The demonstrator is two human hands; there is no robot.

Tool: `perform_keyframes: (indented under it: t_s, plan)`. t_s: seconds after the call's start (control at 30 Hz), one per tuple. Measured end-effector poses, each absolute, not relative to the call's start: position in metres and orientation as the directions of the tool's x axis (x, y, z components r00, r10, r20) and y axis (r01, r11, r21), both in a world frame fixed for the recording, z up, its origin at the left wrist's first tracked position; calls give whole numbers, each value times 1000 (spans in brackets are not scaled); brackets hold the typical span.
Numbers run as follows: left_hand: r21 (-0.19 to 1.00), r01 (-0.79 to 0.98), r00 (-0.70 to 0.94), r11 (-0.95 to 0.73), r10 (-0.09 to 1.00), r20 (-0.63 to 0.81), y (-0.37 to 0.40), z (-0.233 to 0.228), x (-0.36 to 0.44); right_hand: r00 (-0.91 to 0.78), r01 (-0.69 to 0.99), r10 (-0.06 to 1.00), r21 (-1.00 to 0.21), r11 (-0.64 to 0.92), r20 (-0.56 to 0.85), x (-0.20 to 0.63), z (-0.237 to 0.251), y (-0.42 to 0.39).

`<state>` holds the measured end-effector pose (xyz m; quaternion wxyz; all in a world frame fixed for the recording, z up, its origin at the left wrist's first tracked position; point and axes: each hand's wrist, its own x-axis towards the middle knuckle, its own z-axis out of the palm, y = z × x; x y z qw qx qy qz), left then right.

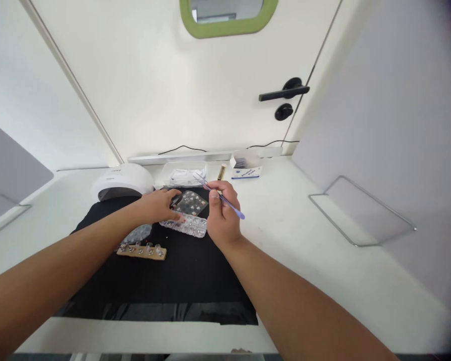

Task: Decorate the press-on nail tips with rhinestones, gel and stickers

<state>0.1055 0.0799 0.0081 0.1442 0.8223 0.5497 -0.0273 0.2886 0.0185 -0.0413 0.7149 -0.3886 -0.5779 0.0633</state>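
Note:
My right hand [225, 213] is closed around purple tweezers [231, 206]; their thin, forked tips point up and left, above the back of the black mat [173, 278]. Over on the left, my left hand [160, 204] reaches across the mat, its thumb and fingers apart. The thumb is at a clear compartment case [190, 225] filled with small shiny pieces. A small dark object [176, 200] lies between its thumb and forefinger, too hidden to name. Behind the case is a clear sheet [191, 203] dotted with small pale pieces.
A tan strip [142, 251] bearing several clear nail tips lies near my left forearm, beside a translucent tray [137, 234]. At the back stand a white nail lamp [122, 180], a clear plastic box [184, 170], a gold-capped tube [221, 172] and an alcohol pad box [246, 173].

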Motion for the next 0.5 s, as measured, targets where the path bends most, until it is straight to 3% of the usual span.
perform_keyframes:
  t_s: [0.2, 0.4, 0.5]
  plan:
    - [508, 781, 448, -364, 892, -50, 77, -6, 100, 314, 299, 526, -609, 735, 790, 291, -43, 18]
    - [810, 489, 462, -323, 884, 74, 53, 8, 65, 276, 172, 472, -526, 833, 837, 285, -37, 4]
    - [899, 342, 432, -275, 895, 110, 33, 21, 43, 159, 108, 472, -490, 865, 867, 277, -36, -8]
